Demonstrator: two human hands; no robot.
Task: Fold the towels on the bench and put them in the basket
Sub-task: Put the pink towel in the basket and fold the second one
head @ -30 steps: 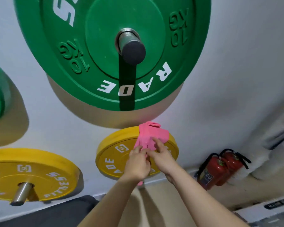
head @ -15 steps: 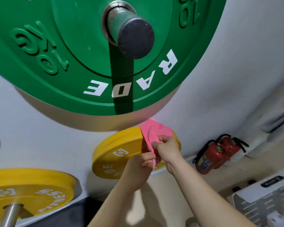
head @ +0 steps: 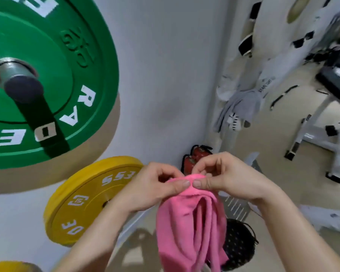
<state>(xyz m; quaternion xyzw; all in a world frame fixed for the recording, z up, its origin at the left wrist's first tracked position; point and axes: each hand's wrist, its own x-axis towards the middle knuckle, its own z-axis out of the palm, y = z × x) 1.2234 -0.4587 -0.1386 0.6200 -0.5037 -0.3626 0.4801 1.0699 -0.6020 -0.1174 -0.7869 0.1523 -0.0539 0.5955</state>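
pink towel (head: pixel 190 222) hanging from left hand (head: pixel 151 187) and right hand (head: pixel 224 177)

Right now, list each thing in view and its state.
pink towel: unfolded, hanging in loose folds, top edge pinched.
left hand: shut on the towel's top edge.
right hand: shut on the same edge, thumbs touching.
black basket: on the floor behind the towel, contents hidden.
green plate: mounted on a wall peg.

wall (head: pixel 165 65): plain white | green weight plate (head: pixel 47 79): on a peg on the wall | yellow weight plate (head: pixel 82 203): below the green one | fire extinguishers (head: pixel 194 156): right of it, at the wall's foot | floor (head: pixel 283 183): beige | white machine frame (head: pixel 312 122): far right of the extinguishers
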